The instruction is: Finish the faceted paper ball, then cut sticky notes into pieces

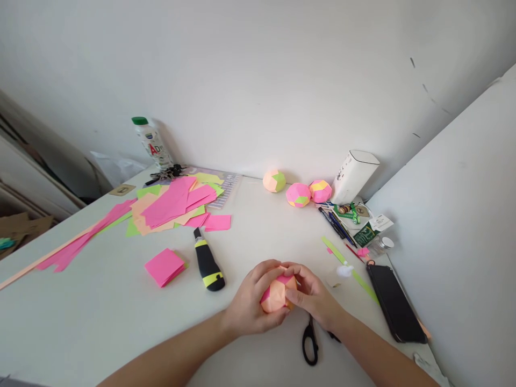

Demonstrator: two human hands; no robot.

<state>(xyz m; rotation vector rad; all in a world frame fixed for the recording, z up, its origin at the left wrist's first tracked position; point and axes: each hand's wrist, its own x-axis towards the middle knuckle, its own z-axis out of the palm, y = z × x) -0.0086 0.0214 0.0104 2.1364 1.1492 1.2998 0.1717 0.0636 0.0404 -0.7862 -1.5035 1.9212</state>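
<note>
Between both hands is a paper ball [277, 296] with peach and pink faces, held just above the table's near part. My left hand [252, 298] cups it from the left, its thumb underneath and its fingers over the top. From the right, my right hand [316, 295] grips the same ball, thumb pressed on the front face. Black-handled scissors [310, 344] lie under the right hand, their blades mostly hidden. A black and yellow utility knife [208, 263] rests left of the hands, beside a stack of pink paper squares [164, 266].
Three finished-looking paper balls [298, 194] sit by the wall, near a white box-like container [355, 174]. Paper sheets [173, 201] pile up at back left, before a bottle [152, 142]. Pens [337, 223] and a black phone [395, 303] line the right side.
</note>
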